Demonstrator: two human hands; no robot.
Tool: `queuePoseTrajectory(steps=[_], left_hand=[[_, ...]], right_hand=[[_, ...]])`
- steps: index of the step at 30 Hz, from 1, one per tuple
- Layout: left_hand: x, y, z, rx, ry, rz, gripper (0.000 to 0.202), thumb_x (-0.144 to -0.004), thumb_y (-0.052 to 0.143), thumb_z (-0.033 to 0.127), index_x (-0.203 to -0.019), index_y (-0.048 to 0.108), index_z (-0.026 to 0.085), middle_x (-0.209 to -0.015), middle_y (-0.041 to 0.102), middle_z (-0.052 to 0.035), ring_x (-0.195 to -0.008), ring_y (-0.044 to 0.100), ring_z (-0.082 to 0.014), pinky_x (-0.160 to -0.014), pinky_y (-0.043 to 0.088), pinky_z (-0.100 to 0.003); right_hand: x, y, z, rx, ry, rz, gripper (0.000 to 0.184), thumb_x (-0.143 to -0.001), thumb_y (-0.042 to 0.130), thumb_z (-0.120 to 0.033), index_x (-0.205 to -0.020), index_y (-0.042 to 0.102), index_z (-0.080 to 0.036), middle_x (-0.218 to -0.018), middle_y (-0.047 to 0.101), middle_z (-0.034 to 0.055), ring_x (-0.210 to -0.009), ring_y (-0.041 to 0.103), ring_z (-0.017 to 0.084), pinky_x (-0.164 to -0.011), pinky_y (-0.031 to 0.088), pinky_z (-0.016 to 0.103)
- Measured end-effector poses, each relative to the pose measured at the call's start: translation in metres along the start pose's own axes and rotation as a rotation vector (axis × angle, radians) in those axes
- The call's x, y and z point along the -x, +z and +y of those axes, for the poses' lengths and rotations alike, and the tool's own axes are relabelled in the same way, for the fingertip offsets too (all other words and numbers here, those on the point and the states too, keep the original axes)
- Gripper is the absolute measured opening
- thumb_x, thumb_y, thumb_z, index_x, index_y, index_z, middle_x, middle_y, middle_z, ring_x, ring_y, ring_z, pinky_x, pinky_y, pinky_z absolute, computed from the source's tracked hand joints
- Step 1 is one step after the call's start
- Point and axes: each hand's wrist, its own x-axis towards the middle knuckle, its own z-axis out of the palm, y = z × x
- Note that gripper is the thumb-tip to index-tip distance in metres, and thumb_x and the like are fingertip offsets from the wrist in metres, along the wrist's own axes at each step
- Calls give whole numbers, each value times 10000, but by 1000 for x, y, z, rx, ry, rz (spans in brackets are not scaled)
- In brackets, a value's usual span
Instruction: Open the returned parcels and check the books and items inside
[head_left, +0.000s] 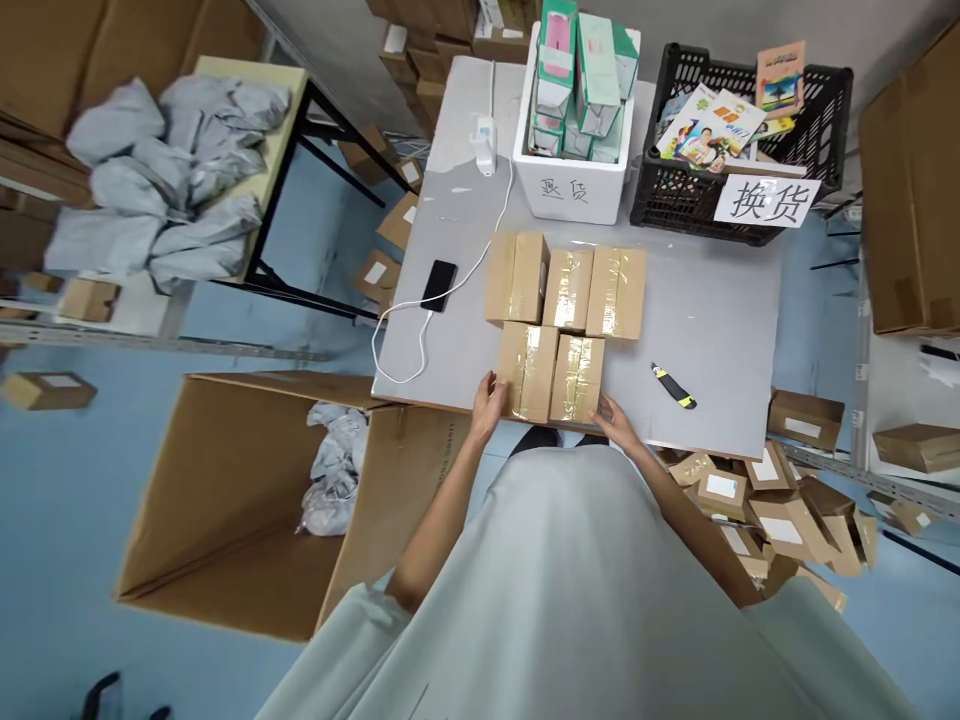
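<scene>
Several taped cardboard boxes lie on the grey table (pixel 697 320) in two rows. My left hand (pixel 490 400) presses against the left side of the front left box (pixel 527 370). My right hand (pixel 613 418) rests at the near right corner of the front right box (pixel 577 377). Together the hands clasp this front pair from both sides, fingers curled against the cardboard. The three boxes of the back row (pixel 568 283) touch the front pair.
A yellow-black utility knife (pixel 673 387) lies right of the boxes. A phone (pixel 439 285) on a white cable lies left. A white bin (pixel 574 180) of cartons and a black crate (pixel 739 150) stand at the back. A large open carton (pixel 247 500) stands on the floor left; small boxes (pixel 780 510) are piled right.
</scene>
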Motion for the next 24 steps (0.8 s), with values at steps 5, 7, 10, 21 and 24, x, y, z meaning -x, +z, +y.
queuePoseTrajectory(steps=[5,7,10,21,24], left_hand=[[-11,1,6,1,64,-85,615,-1052,693,421,-1599,631,146,-1671,659,-204,-1546,631,-347,-1360,475,-513],[-16,3,5,8,82,-136,622,-1052,711,464,-1578,636,139,-1616,692,-208,-1510,656,-349,-1354,479,-516],[-21,3,-3,28,119,-179,681,-1055,725,534,-1592,592,137,-1634,662,-218,-1525,644,-347,-1363,461,-503],[-20,-1,-32,62,239,-280,915,-1093,623,729,-1757,358,157,-1736,544,-242,-1625,550,-322,-1387,410,-451],[-24,0,-32,46,184,-282,965,-1091,651,695,-1803,297,147,-1718,558,-249,-1620,558,-326,-1392,401,-460]], right_hand=[[-8,-10,5,62,48,105,1026,-668,989,-696,-1532,730,-206,-1515,764,203,-1317,771,399,-1242,567,637],[-9,-3,0,80,37,121,1033,-685,970,-688,-1553,714,-189,-1510,764,205,-1302,774,390,-1247,565,616],[-7,13,-11,62,2,111,940,-756,915,-695,-1537,730,-207,-1409,817,158,-1253,788,360,-1219,593,576],[15,39,-16,161,-50,281,816,-907,741,-782,-1463,770,-185,-1442,812,154,-1348,739,350,-1265,549,507],[16,49,-10,140,-68,310,912,-907,670,-877,-1521,727,-204,-1506,792,142,-1468,685,366,-1318,500,517]])
